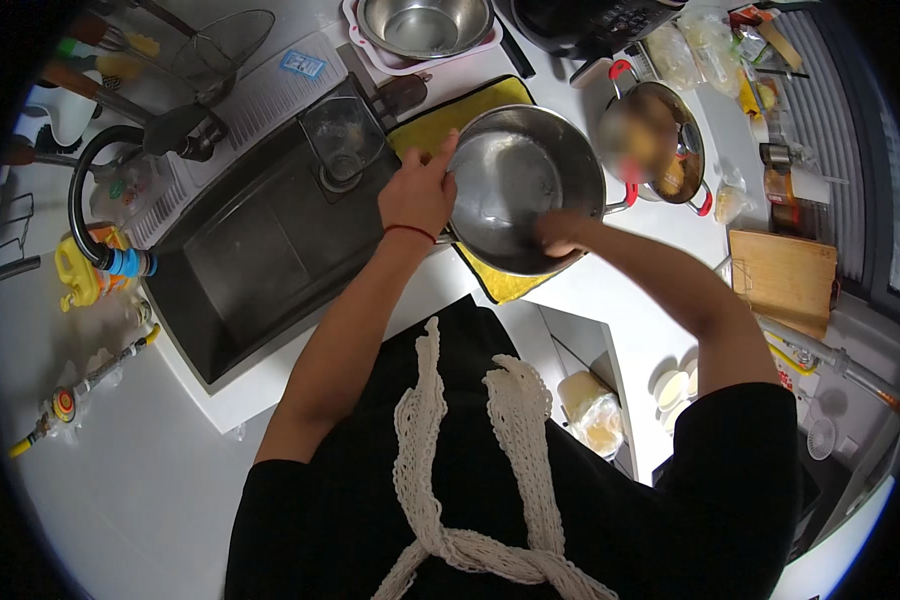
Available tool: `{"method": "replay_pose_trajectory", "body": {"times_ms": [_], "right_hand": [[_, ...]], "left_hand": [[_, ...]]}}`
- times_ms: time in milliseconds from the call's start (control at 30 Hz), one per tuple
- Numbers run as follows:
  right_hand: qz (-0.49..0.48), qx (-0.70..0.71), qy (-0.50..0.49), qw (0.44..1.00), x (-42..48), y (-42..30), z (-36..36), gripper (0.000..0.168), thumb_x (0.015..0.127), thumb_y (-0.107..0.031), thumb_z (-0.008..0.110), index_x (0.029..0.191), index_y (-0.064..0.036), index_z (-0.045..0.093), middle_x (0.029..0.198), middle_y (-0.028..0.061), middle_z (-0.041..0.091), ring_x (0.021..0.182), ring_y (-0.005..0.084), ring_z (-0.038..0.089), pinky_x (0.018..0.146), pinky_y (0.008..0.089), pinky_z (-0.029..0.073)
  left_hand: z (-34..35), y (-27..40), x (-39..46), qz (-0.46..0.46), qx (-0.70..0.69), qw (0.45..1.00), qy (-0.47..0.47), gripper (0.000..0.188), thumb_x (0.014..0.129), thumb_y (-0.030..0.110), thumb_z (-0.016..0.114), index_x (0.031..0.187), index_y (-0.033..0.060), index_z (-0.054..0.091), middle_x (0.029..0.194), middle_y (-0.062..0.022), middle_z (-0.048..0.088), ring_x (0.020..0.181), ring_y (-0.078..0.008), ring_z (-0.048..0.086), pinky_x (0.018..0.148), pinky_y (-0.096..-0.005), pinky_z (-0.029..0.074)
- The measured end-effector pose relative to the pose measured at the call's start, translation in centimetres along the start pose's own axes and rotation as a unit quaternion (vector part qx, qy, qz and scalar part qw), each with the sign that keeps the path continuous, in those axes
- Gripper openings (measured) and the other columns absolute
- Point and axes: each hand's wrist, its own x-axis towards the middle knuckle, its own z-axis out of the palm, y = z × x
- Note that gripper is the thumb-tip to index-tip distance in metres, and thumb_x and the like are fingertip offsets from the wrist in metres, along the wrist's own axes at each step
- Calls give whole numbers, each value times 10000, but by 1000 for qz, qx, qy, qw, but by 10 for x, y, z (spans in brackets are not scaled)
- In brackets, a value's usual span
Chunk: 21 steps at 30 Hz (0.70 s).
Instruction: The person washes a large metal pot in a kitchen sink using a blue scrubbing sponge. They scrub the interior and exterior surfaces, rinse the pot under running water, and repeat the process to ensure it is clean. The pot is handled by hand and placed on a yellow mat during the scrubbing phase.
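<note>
A large stainless steel pot (514,161) rests on a yellow cloth with a dark edge (461,110), beside the dark sink (255,247). My left hand (421,187) is at the pot's left rim, fingers apart and pointing up along it; a red cord circles that wrist. Inside the pot, near its lower right wall, is my right hand (564,232), blurred and with its fingers curled. Whether it holds something cannot be told. The pot's right handle (630,195) has a red grip.
A second pan with red handles (690,150) stands right of the pot. A steel bowl (424,26) sits behind, beside a dark appliance (585,26). The black faucet hose (79,195) arches at the sink's left. A wooden cutting board (784,281) lies at right.
</note>
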Motion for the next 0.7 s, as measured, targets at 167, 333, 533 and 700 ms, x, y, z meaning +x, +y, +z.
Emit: {"method": "replay_pose_trajectory", "body": {"times_ms": [167,333,533,700], "right_hand": [[-8,703,108,703,50,-57,-11,226,862,-227,551,882,-24,648,775,95,599,682,191,542,630,324,425],[-169,578,238,762,65,-48,-9,223,889,-181,507,906,-7,646,808,132,628,717,255,582,662,372,438],[-124,623,183,751,53,-48,0,245,865,-170,535,993,-21,680,903,134,659,860,214,582,778,346,444],[-123,782,230,566,72,-58,-17,181,835,-102,572,953,-27,687,881,121,660,813,196,581,754,339,459]], "left_hand": [[-1,9,3,6,-6,1000,3,525,835,206,595,1317,371,469,984,-38,548,789,-239,619,656,-379,513],[-6,11,6,-11,26,999,-41,523,863,225,586,1347,369,449,996,-21,563,779,-207,624,648,-338,508],[-4,13,8,6,18,999,-26,523,869,232,591,1356,354,446,976,-66,576,776,-221,604,668,-337,499],[0,11,6,20,33,999,-23,506,861,238,582,1340,352,465,958,-44,578,793,-235,613,665,-356,503]]}}
